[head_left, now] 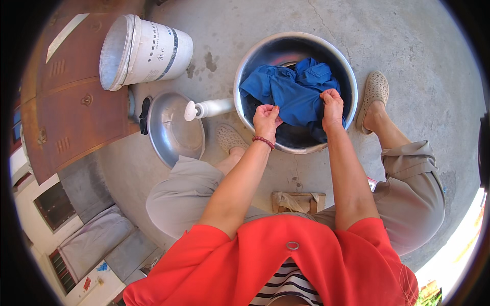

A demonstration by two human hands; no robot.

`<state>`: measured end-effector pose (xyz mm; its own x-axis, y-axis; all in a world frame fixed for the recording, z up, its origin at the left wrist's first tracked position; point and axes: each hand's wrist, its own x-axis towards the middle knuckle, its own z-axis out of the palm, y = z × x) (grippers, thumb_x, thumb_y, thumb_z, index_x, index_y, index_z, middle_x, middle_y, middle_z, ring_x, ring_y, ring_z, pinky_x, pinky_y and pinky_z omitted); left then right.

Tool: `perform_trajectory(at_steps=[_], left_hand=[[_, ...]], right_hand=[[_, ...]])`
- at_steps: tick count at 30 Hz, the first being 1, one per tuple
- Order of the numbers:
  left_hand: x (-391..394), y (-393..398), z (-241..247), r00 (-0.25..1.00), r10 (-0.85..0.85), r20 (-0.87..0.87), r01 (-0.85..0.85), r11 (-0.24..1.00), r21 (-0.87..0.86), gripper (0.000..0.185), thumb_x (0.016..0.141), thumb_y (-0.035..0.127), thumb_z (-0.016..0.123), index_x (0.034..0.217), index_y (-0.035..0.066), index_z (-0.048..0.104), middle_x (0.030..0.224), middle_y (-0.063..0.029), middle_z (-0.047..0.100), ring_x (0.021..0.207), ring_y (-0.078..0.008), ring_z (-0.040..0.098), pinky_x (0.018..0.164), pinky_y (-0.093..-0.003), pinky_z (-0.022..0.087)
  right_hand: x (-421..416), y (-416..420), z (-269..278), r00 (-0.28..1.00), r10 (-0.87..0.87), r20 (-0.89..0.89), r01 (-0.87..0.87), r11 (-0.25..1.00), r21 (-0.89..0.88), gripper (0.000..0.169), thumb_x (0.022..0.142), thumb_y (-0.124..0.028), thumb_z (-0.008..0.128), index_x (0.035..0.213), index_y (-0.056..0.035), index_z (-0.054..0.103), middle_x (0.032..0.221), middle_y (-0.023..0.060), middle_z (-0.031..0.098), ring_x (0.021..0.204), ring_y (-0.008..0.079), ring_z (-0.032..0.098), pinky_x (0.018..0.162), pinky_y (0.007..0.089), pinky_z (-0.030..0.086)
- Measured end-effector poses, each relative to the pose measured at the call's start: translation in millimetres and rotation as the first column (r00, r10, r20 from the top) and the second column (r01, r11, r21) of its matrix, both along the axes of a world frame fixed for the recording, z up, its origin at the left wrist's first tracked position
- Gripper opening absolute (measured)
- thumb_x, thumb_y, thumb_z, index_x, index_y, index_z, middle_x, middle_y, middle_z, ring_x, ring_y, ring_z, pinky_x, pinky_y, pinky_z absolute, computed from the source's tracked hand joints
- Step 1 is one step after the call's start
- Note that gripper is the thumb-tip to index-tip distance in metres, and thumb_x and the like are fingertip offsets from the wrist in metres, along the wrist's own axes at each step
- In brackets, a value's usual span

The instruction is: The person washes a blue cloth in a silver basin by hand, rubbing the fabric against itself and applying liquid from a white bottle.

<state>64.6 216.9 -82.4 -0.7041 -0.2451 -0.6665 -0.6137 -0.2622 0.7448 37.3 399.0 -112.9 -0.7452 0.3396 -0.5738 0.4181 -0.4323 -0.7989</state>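
Observation:
A blue cloth garment (pixel 294 91) lies bunched inside a round metal basin (pixel 240 72) on the floor before me. My left hand (pixel 267 118) pinches the garment's near left edge between thumb and fingers. On the right, my right hand (pixel 331 107) grips another part of the same cloth, close to the basin's right side. Between the two hands the fabric spreads fairly flat, while its far part stays crumpled. Some dark material shows beneath it, but I cannot tell what it is.
Left of the basin is a white pump bottle (pixel 216 108), beside a shallow metal basin (pixel 176 130). A white plastic bucket (pixel 160 51) stands farther left, near a rusty brown metal cabinet (pixel 76 111). Close to me sits a low wooden stool (pixel 298 201). My feet flank the large basin.

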Motion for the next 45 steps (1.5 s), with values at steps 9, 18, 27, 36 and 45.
perform_trajectory(at_steps=[9,18,27,36,45], left_hand=[[33,4,-3,0.897,-0.376,-0.230,0.201,0.813,-0.547,0.013,0.084,0.005,0.063,0.087,0.003,0.051,0.074,-0.0061,0.059,0.062,-0.0131,0.057,0.059,-0.0272,0.048],[27,6,60,0.718,-0.644,-0.264,0.286,0.619,-0.732,0.014,0.084,0.003,0.061,0.096,0.002,0.054,0.083,-0.0076,0.060,0.073,-0.0154,0.061,0.067,-0.0269,0.049],[-10,-83,149,0.763,-0.621,-0.182,-0.133,0.124,-0.983,0.031,0.074,0.010,0.068,0.102,0.003,0.056,0.107,-0.0143,0.054,0.103,-0.0323,0.050,0.087,-0.0397,0.041],[-35,-161,116,0.724,-0.647,0.239,0.325,0.015,-0.946,0.030,0.076,0.017,0.067,0.105,0.013,0.061,0.100,-0.0116,0.058,0.096,-0.0313,0.055,0.081,-0.0390,0.045],[-48,-140,144,0.464,-0.866,0.187,0.597,0.149,-0.788,0.035,0.076,0.018,0.070,0.109,0.013,0.059,0.098,-0.0093,0.057,0.092,-0.0268,0.058,0.081,-0.0339,0.047]], right_hand=[[7,3,13,0.960,0.239,0.142,-0.210,0.958,-0.194,0.014,0.078,-0.017,0.059,0.082,-0.0040,0.063,0.083,0.0053,0.062,0.079,0.0153,0.054,0.076,0.0257,0.041],[7,-1,42,0.894,0.448,-0.012,-0.402,0.790,-0.463,0.018,0.089,-0.020,0.061,0.094,-0.0036,0.066,0.085,0.0035,0.068,0.072,0.0114,0.061,0.072,0.0248,0.050],[-13,-23,76,0.947,-0.044,-0.320,-0.261,0.477,-0.839,0.034,0.096,-0.022,0.046,0.120,0.0020,0.050,0.119,0.0168,0.057,0.110,0.0297,0.056,0.102,0.0467,0.039],[23,-33,49,0.986,-0.130,-0.109,-0.081,0.200,-0.976,0.052,0.098,-0.035,0.037,0.136,0.0001,0.035,0.141,0.0170,0.038,0.130,0.0335,0.036,0.111,0.0474,0.024],[17,-85,82,0.989,0.013,-0.146,-0.146,0.037,-0.989,0.053,0.097,-0.041,0.037,0.133,-0.0029,0.041,0.137,0.0131,0.045,0.126,0.0302,0.042,0.109,0.0446,0.028]])
